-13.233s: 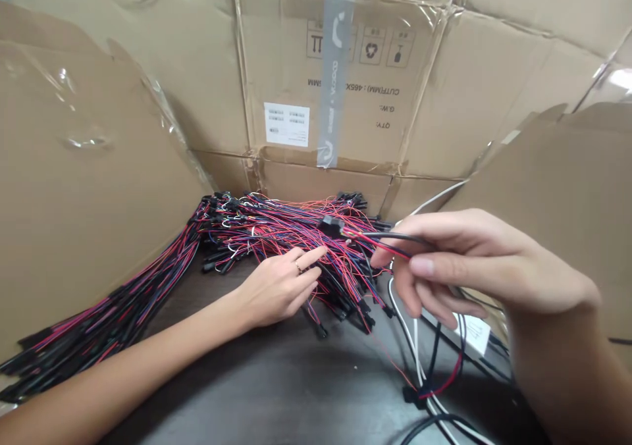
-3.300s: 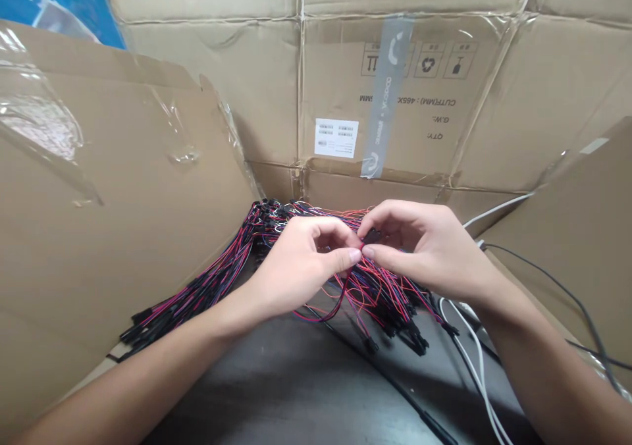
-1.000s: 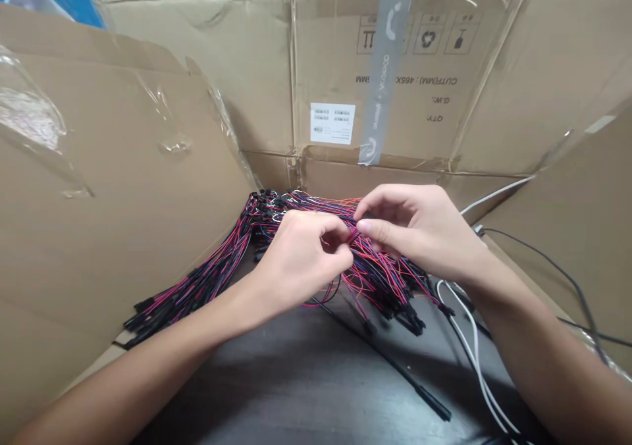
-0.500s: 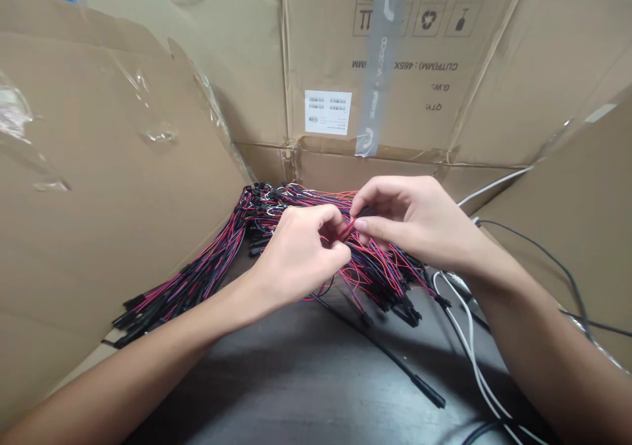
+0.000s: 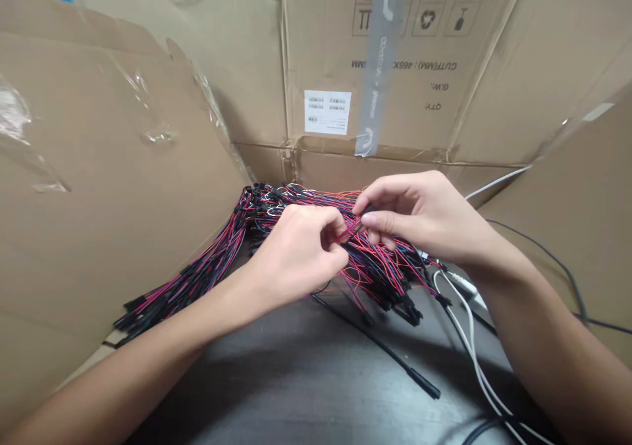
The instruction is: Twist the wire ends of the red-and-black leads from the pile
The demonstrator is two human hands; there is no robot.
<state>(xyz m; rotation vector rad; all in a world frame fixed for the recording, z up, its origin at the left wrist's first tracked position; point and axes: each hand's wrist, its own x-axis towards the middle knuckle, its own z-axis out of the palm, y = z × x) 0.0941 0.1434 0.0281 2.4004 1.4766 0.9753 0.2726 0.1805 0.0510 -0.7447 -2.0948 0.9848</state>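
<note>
Thin red and dark wires (image 5: pixel 349 230) run between my two hands, above a heap of similar wires (image 5: pixel 390 270) with black connectors. My left hand (image 5: pixel 306 244) is closed around the wires, its thumb and forefinger curled. My right hand (image 5: pixel 409 214) pinches their other end between thumb and forefinger; a small dark piece shows at its fingertips, too small to make out. A black cable (image 5: pixel 380 346) trails from below my left hand over the dark tabletop (image 5: pixel 296 372) and ends in a thick black plug (image 5: pixel 423 383).
A bundle of red, purple and black wires (image 5: pixel 197 274) leans along the left cardboard wall (image 5: pixel 123 168). Behind the heap stands a cardboard box (image 5: pixel 320 50) with grey tape. White cables (image 5: pixel 471 340) and a white power strip (image 5: pixel 469 290) lie by my right forearm.
My right hand has shifted slightly right and up, away from my left, so more wire shows between them. The black cable's plug end has moved slightly left and up.
</note>
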